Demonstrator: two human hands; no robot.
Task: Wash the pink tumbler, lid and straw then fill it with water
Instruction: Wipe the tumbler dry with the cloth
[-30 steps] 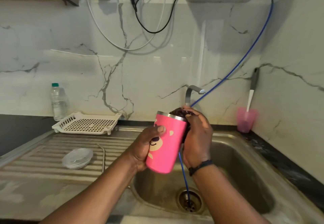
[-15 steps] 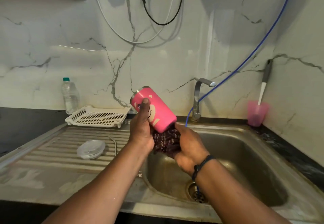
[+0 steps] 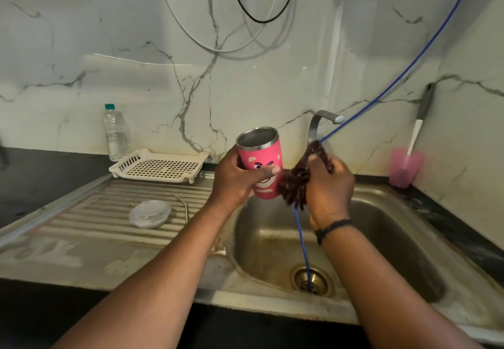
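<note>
- Pink tumbler [image 3: 261,167]: held above the left rim of the sink basin [image 3: 381,239], roughly upright, open steel mouth up and tipped slightly toward the camera. Cartoon face print faces the camera.
- Left hand [image 3: 236,178]: grips the tumbler from its left side; thumb lies across the printed front, remaining fingers curl round the back, out of view.
- Right hand [image 3: 328,185]: just right of the tumbler, fingers curled round a dark maroon knitted scrubber [image 3: 297,178]. The scrubber touches the tumbler's lower right wall. Black band on the right wrist.
- Clear lid [image 3: 149,213]: lies flat on the ribbed steel draining board [image 3: 81,212], left of the basin, well apart from the tumbler.
- Straw [image 3: 185,206]: thin bent metal piece on the draining board just right of the lid; detail too fine to tell more.
- Tap [image 3: 321,122]: behind the hands at the basin's back edge; no water stream visible.
- Blue hose [image 3: 302,239]: runs down from the upper right wall, passes behind the right hand, and ends in the drain [image 3: 311,280].
- White perforated tray [image 3: 161,166]: back edge of the draining board; clear water bottle [image 3: 114,133] with green cap stands behind it on the dark tabletop [image 3: 41,174].
- Translucent pink cup [image 3: 405,167]: back right corner of the tabletop, holding a brush with a white-and-grey handle [image 3: 418,125] that leans on the wall.
</note>
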